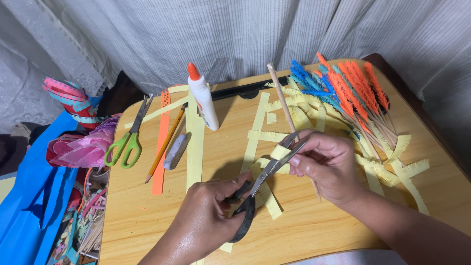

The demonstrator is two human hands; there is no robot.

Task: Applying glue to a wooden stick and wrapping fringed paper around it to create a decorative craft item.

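head view, centre of the frame: black-handled scissors (255,189) are gripped by the left hand (208,216), a yellow paper strip (279,153) and wooden stick (289,115) pinched by the right hand (326,164), whose fingertips could be nicked, being close to the open blades.

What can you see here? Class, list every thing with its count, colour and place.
Black-handled scissors: one, in the left hand, blades on a folded yellow strip.
Wooden stick: one, tan, in the right hand.
Glue bottle: one, white, orange cap, upright.
Green scissors: one, left side.
Pencil: one, orange.
Eraser: one, grey.
Fringed sticks: many, orange and blue, far right.
Table: one, wooden.
Left hand.
Right hand.
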